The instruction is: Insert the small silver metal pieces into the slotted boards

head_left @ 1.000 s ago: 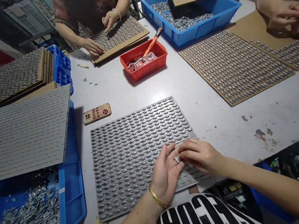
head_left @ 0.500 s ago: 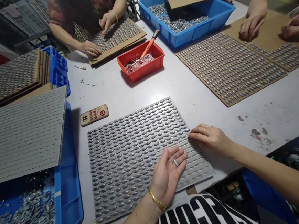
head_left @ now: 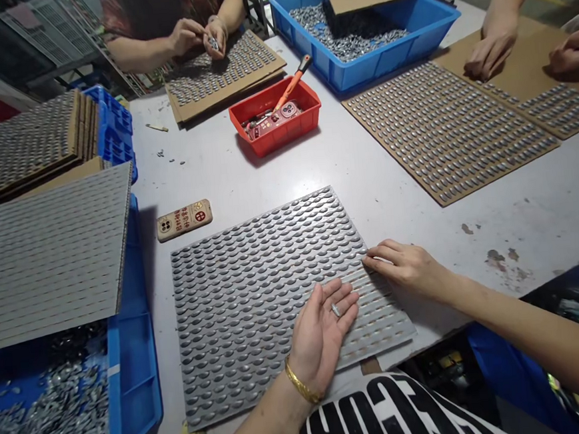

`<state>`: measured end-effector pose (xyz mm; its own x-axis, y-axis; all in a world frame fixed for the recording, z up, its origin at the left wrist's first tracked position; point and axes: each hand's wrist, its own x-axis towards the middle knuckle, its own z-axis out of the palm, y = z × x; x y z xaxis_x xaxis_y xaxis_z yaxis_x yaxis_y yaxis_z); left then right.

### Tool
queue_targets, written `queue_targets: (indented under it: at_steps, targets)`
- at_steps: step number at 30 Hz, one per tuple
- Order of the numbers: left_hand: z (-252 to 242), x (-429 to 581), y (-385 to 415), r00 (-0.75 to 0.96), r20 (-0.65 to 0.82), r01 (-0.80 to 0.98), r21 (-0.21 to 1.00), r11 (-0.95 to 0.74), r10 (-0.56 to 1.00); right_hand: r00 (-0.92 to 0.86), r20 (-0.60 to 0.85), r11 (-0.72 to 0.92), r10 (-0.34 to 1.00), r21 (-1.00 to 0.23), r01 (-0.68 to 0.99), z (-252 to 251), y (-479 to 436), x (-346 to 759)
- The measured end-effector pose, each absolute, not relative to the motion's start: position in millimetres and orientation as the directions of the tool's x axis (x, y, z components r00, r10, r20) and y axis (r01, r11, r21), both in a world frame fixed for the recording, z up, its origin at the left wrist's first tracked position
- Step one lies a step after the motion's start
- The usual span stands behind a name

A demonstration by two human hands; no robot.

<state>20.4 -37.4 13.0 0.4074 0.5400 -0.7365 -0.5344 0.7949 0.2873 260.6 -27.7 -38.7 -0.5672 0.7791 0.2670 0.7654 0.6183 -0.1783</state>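
A grey board (head_left: pixel 388 329) covered in rows of small oval metal pieces (head_left: pixel 255 286) lies in front of me. Above its lower right part my left hand (head_left: pixel 323 328) is palm up, fingers stretched out, with one small shiny metal piece (head_left: pixel 335 309) lying on them. My right hand (head_left: pixel 406 264) is at the board's right edge, thumb and fingers pinched together at the end of a row. Whatever is between those fingertips is hidden. Bare strips of the board show below the filled rows, near both hands.
On the left, a blue bin (head_left: pixel 136 369) holds loose metal pieces under another grey board (head_left: pixel 47 263). A phone case (head_left: pixel 184 220), a red tray (head_left: pixel 283 134) with an orange-handled tool, and a second blue bin (head_left: pixel 358 74) stand beyond. Two co-workers' hands work over cardboard sheets (head_left: pixel 454 137).
My left hand has shifted slightly left and up; my right hand stays pinched at the board's edge. The co-worker opposite has lifted both hands together, with metal pieces in one palm.
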Motion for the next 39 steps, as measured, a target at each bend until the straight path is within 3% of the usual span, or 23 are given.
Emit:
queue_targets:
  at_steps: [6, 11, 17, 22, 25, 28, 30, 32, 34, 35, 37, 39]
  targets:
    - [17.2, 16.6, -37.4, 0.421, -0.720, -0.551, 0.279, 0.786, 0.551, -0.438, 0.359, 0.559, 0.824, -0.395, 0.729, -23.1, -40.3, 235.1]
    - [18.2, 14.9, -43.2, 0.409, -0.677, -0.584, 0.322, 0.746, 0.612, -0.508, 0.322, 0.588, 0.799, -0.594, 0.549, -7.1, -51.2, 182.3]
    - [22.3, 3.7, -52.1, 0.377, -0.674, -0.629, 0.318, 0.710, 0.635, -0.453, 0.225, 0.465, 0.862, -0.707, 0.533, -13.0, -58.2, 150.8]
    - [25.3, -11.9, -56.9, 0.332, -0.674, -0.670, 0.324, 0.668, 0.660, -0.381, 0.355, 0.503, 0.854, -0.751, 0.427, -11.1, -72.7, 136.8]
    - [32.7, -43.0, -54.9, 0.229, -0.661, -0.598, 0.483, 0.639, 0.714, -0.302, 0.356, 0.462, 0.884, -0.758, 0.459, -12.4, -70.3, 143.0]
    - [42.4, -100.4, -46.2, -0.117, -0.554, -0.421, 0.779, 0.464, 0.824, -0.288, 0.361, 0.462, 0.887, -0.706, 0.537, -21.6, -59.8, 152.7]
    - [46.4, -149.7, -37.2, -0.395, -0.363, -0.265, 0.925, 0.273, 0.844, -0.334, 0.361, 0.491, 0.871, -0.667, 0.561, -30.6, -52.5, 154.8]
    - [46.7, -202.8, -27.4, -0.588, -0.105, -0.019, 0.993, 0.116, 0.802, -0.387, 0.365, 0.531, 0.847, -0.627, 0.571, -39.6, -46.8, 152.2]
    - [44.0, -255.4, -18.5, -0.666, 0.152, 0.311, 0.946, 0.087, 0.730, -0.430, 0.378, 0.572, 0.820, -0.581, 0.579, -47.3, -43.1, 146.8]
    - [41.9, -280.4, -14.5, -0.667, 0.239, 0.475, 0.866, 0.156, 0.705, -0.443, 0.385, 0.587, 0.809, -0.560, 0.584, -50.3, -41.9, 144.0]
    - [36.4, -326.1, -7.3, -0.651, 0.261, 0.689, 0.597, 0.411, 0.712, -0.463, 0.380, 0.599, 0.801, -0.529, 0.602, -54.9, -40.6, 140.0]
    - [29.2, -363.9, -0.4, -0.649, 0.144, 0.745, 0.324, 0.583, 0.747, -0.470, 0.360, 0.592, 0.806, -0.503, 0.630, -57.3, -40.2, 138.3]
